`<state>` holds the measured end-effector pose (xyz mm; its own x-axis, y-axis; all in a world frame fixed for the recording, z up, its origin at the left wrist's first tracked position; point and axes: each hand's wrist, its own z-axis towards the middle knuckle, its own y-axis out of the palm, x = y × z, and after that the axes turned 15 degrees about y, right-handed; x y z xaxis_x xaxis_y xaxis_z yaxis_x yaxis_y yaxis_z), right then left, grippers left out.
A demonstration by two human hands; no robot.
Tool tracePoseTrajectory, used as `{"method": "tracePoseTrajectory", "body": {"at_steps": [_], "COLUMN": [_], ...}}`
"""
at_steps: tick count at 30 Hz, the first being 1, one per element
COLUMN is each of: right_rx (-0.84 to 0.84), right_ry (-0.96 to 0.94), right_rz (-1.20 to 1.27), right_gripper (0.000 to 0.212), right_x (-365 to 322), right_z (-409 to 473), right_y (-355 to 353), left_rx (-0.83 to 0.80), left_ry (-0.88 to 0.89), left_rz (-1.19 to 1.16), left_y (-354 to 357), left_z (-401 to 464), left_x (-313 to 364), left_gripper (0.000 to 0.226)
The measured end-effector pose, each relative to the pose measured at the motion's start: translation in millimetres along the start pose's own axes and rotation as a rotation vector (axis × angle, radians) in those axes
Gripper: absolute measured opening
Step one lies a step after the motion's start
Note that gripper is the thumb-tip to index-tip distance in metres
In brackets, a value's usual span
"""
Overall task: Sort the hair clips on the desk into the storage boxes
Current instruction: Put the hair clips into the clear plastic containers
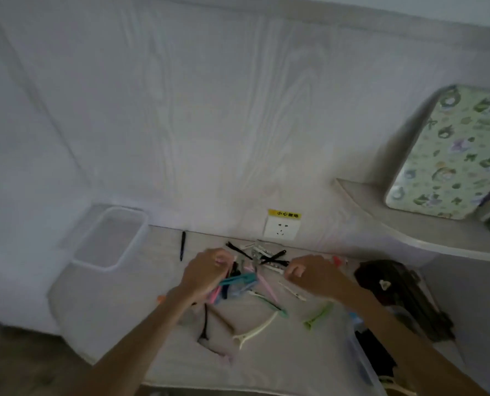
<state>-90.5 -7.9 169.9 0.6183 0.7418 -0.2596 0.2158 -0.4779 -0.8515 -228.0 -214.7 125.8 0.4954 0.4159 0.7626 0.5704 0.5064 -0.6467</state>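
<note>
On the pale bench (pixel 266 364), by the wall: two hands work over a scattered pile of hair clips (pixel 255 281).
Writing: a yellow warning sticker with dark Chinese characters (pixel 285 214) sits just above a white wall socket (pixel 281 229); the characters are too blurred to read surely.
Left hand (pixel 206 272): fingers curled, gripping a bunch of coloured clips, a long teal plastic clip (pixel 238 280) sticking out of it.
Right hand (pixel 312 277): fingers curled at the pile's right edge; whether it pinches a clip, I cannot tell.
Loose clips: a cream duckbill clip (pixel 255 332), a light green clip (pixel 318 315), black bobby pins (pixel 272 257) near the socket.
Storage: a clear rectangular plastic box (pixel 109 238) stands at left, well apart from the pile.
Around: a black pen (pixel 182 245) behind the left hand; a dark pouch (pixel 395 290) at right; a green floral-patterned board (pixel 452 155) leaning on a grey shelf (pixel 395 224).
</note>
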Motion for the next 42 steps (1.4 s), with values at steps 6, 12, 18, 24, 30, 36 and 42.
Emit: {"method": "tracePoseTrajectory", "body": {"at_steps": [6, 12, 18, 24, 30, 36, 42], "right_rx": [-0.233, -0.410, -0.461, -0.502, -0.554, -0.587, -0.586], "right_ry": [-0.133, 0.044, 0.236, 0.252, 0.306, 0.383, 0.367], "right_rz": [0.078, 0.365, 0.609, 0.819, 0.933, 1.097, 1.114], "right_gripper": [0.025, 0.038, 0.055, 0.034, 0.041, 0.038, 0.046], "right_x": [-140.7, -265.3, -308.4, -290.8, -260.7, -243.2, -238.5], "right_z": [53.2, 97.6, 120.7, 103.0, 68.0, 44.8, 35.6], "right_y": [40.3, 97.7, 138.3, 142.6, 150.2, 161.8, 162.4], "left_rx": [0.309, 0.095, -0.190, -0.254, -0.164, -0.019, -0.406], "left_ry": [-0.218, -0.341, -0.171, -0.083, 0.001, 0.097, -0.031], "left_rz": [0.235, 0.562, 0.742, 0.629, 0.693, 0.627, 0.697], "left_y": [-93.1, -147.3, -154.0, -151.6, -139.8, -119.1, -114.0], "left_z": [-32.5, -37.2, -48.2, -58.0, -70.4, -85.1, -96.9], "left_x": [-84.4, -166.6, -203.3, -181.6, -153.8, -138.1, -123.0], "left_gripper": [0.029, 0.055, 0.053, 0.075, 0.058, 0.041, 0.091]}}
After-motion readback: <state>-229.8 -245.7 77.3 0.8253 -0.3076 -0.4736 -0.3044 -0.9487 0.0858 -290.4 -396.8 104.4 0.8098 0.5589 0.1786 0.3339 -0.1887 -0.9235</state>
